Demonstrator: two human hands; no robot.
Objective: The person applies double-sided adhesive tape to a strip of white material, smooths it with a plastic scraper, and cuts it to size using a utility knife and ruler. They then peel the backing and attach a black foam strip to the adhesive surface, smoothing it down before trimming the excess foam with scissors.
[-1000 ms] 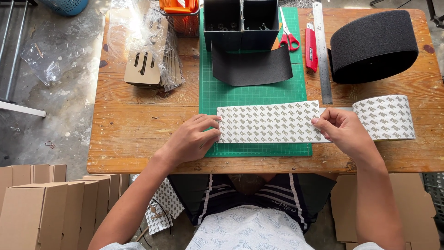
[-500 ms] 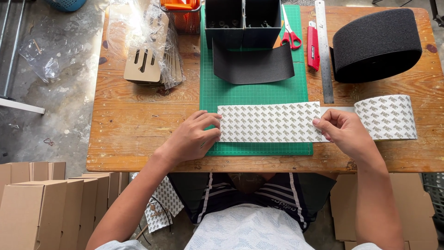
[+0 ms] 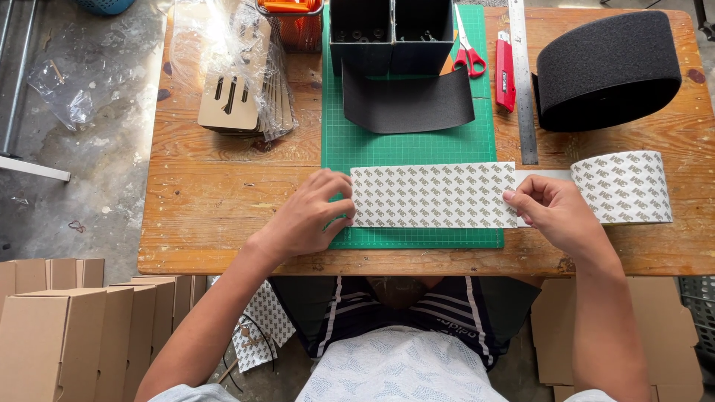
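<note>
**A:** What sits in front of the person?

**B:** A worn wooden work table [image 3: 223, 216], seen from above. On it lies a green gridded cutting mat [image 3: 410, 145]. Across the mat's near edge stretches a flat white strip of adhesive sheet printed with small grey marks [image 3: 433, 195], unrolled from a wide roll of the same patterned sheet [image 3: 624, 186] that stands on the table at the right.

**A:** And the hands?

**B:** The left hand [image 3: 309, 216] rests palm down at the strip's left end, fingers curled, fingertips pressing that edge onto the mat. The right hand [image 3: 555, 212] pinches the strip at its right end, thumb and fingers closed on the sheet just where it leaves the mat, between the mat and the roll.

**A:** What else is on the table?

**B:** Farther back on the mat lies a curved piece of black sheet [image 3: 406, 104], touching a black two-compartment box [image 3: 391, 33] behind it. To the right of the box are red-handled scissors [image 3: 468, 48], a red utility knife [image 3: 506, 73] and a long steel ruler [image 3: 521, 82], whose near end reaches the strip. A large roll of thick black felt-like material [image 3: 609, 68] fills the far right corner. On the left, a stack of slotted brown cardboard pieces [image 3: 238, 100] lies partly under clear plastic wrap.

**A:** Below the table?

**B:** Folded brown cardboard boxes [image 3: 67, 335] stand on the floor at the left.
</note>
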